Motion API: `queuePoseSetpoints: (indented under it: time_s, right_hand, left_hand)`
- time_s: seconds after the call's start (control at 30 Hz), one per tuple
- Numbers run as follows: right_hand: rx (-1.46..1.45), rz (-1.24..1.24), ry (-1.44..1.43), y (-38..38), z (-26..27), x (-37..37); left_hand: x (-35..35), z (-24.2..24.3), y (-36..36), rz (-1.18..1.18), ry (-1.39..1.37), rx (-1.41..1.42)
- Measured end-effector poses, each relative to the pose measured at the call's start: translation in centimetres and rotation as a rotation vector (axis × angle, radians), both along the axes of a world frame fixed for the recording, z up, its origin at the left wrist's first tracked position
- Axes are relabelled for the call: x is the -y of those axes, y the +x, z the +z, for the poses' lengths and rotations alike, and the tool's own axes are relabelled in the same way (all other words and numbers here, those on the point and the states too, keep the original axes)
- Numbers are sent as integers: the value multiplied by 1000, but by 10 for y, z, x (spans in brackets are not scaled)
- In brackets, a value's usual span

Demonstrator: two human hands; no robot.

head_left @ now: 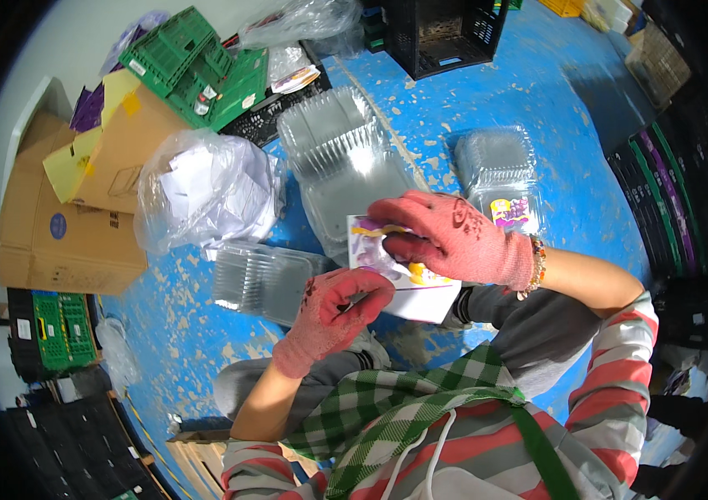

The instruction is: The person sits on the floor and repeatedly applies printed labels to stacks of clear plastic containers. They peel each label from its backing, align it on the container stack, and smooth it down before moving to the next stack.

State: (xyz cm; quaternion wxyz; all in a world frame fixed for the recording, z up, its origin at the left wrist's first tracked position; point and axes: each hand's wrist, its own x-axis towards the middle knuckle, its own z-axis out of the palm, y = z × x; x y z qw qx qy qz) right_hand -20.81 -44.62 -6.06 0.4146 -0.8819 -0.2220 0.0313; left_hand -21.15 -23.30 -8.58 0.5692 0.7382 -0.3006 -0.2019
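Both my hands wear pink-red knitted work gloves, darkly stained on the backs. Between them is a white sheet of printed labels (425, 305) with purple and yellow artwork, its printed part partly covered by my fingers. My left hand (336, 315) pinches the sheet near its left edge with thumb and fingertips. Across its upper part lies my right hand (454, 237), thumb and fingers curled against the print. Beyond the sheet, large clear plastic clamshell containers (354, 175) lie on the floor. A smaller clamshell stack (497, 162) at the right bears a grape-picture label (510, 213).
Another clear clamshell stack (266, 281) lies left of my hands, near a plastic bag of white papers (216, 187). Cardboard boxes (72, 219) and a green folding crate (191, 69) stand farther left. A black crate (444, 37) is ahead; stacked crates (660, 200) line the right.
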Motion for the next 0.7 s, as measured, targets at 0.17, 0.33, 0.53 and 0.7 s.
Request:
queuePoseSetpoints:
  time_s: [0.17, 0.33, 0.53, 0.7]
  right_hand:
    - [144, 57, 43, -5, -12, 2]
    - [236, 33, 60, -6, -17, -12]
    - [336, 62, -124, -5, -18, -15]
    - [437, 47, -153, -5, -16, -17]
  left_hand:
    - [3, -7, 2, 121, -395, -446]
    - [5, -9, -1, 144, -292, -299]
    - [6, -7, -4, 128, -76, -140]
    - [5, -7, -3, 159, -81, -125]
